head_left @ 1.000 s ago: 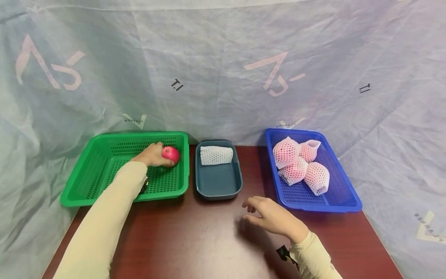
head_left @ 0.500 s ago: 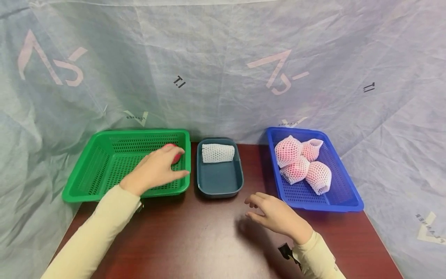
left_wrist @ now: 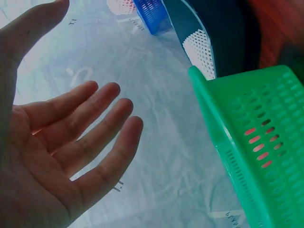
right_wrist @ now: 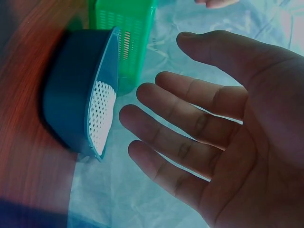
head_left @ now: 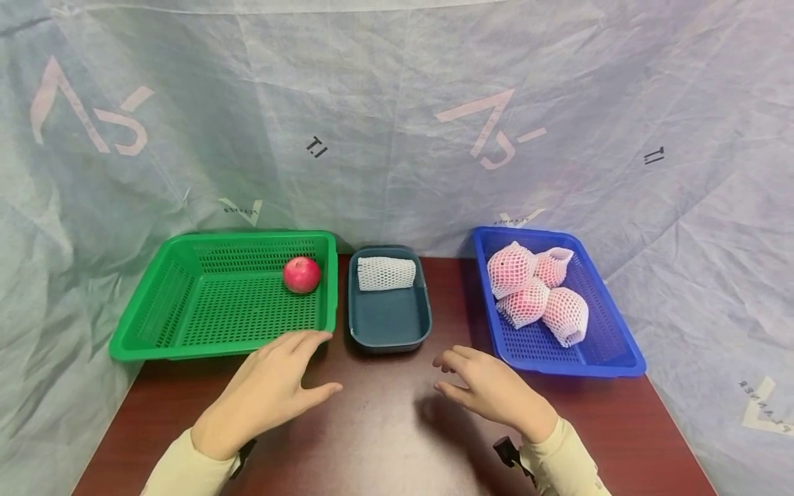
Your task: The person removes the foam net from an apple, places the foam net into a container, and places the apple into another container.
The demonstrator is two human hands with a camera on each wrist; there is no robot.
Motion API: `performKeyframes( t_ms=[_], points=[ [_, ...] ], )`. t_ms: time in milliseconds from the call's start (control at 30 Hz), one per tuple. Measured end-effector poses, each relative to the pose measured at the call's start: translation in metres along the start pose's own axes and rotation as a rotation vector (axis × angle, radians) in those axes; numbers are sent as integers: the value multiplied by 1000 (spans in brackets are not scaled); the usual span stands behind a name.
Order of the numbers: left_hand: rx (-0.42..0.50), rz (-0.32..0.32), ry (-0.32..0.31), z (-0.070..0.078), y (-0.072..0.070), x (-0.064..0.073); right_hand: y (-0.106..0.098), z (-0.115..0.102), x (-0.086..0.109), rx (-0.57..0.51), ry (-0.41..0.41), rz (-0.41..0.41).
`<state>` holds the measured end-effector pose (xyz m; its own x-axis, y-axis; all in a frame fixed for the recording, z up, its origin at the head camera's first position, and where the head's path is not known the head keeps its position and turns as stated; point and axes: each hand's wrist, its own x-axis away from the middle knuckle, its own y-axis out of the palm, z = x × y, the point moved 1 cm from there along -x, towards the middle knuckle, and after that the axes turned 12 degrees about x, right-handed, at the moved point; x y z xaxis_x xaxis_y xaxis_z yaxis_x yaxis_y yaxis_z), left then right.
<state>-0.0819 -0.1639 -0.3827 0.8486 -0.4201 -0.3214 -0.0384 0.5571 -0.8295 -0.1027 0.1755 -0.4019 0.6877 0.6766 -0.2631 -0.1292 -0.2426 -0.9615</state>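
A red apple (head_left: pixel 301 275) lies at the right end of the green basket (head_left: pixel 186 353). My left hand (head_left: pixel 269 386) hovers over the table just in front of that basket, fingers loosely extended and nothing in its grasp; the left wrist view shows its bare palm (left_wrist: pixel 42 166). My right hand (head_left: pixel 493 386) hangs relaxed above the table between the dark blue tray (head_left: pixel 387 324) and the blue basket (head_left: pixel 595 358), also holding nothing. One white foam net sleeve (head_left: pixel 386 273) lies flat at the back of the tray.
Several fruits in foam nets (head_left: pixel 524 302) are grouped in the back left part of the blue basket. A grey printed cloth (head_left: pixel 384 124) hangs right behind the containers. The table (head_left: pixel 372 427) is dark reddish wood.
My left hand has let go of the apple, leaving it in the green basket, and has drawn back toward me over the basket's front rim. The right hand stays almost still.
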Motion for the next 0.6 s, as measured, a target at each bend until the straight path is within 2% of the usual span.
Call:
performKeyframes(
  t_ms=[367, 600],
  points=[
    [34, -10, -58, -3, 8, 9, -2, 8, 4, 25, 24, 3],
    [40, 25, -43, -3, 11, 9, -22, 34, 1, 61, 52, 19]
  ],
)
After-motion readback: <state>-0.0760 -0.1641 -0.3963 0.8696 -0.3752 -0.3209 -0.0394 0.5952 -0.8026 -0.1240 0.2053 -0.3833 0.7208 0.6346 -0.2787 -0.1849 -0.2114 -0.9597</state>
